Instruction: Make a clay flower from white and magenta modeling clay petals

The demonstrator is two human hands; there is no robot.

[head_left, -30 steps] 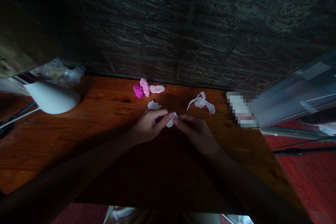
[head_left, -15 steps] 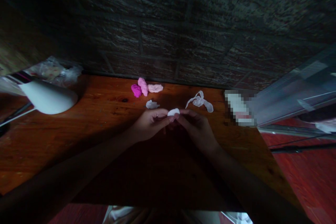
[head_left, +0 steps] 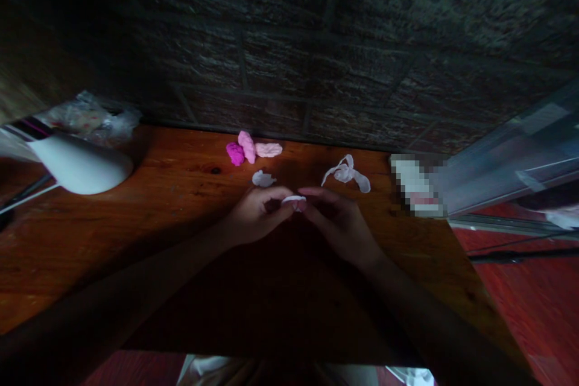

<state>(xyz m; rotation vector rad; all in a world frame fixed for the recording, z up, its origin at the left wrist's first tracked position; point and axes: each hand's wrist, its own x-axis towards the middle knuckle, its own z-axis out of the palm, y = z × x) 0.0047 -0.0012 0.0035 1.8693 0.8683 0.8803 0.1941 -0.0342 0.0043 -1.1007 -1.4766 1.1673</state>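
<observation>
Between my fingertips is a small flattened piece of white clay (head_left: 294,199), its pale edge turned up toward me. My left hand (head_left: 260,211) pinches it from the left, thumb against fingers. From the other side, the thumb and fingers of my right hand (head_left: 337,220) close on it too. Just beyond my left hand lies a small white clay lump (head_left: 263,178). Behind that sit a magenta clay lump (head_left: 235,154), a pink clay lump (head_left: 246,146) and a paler pink clay lump (head_left: 268,149), touching one another. A thin white clay shape with curling strips (head_left: 346,173) rests past my right hand.
A white lamp head (head_left: 85,163) stands at the left of the wooden table (head_left: 181,205), with crumpled clear plastic (head_left: 99,117) behind it. The dark stone wall (head_left: 280,60) borders the back. At the right are a pixelated white object (head_left: 416,187) and a glass panel (head_left: 506,157).
The white piece has tilted between my fingers, from showing its face to showing a thin edge. Both hands stay in nearly the same place; the view has shifted slightly.
</observation>
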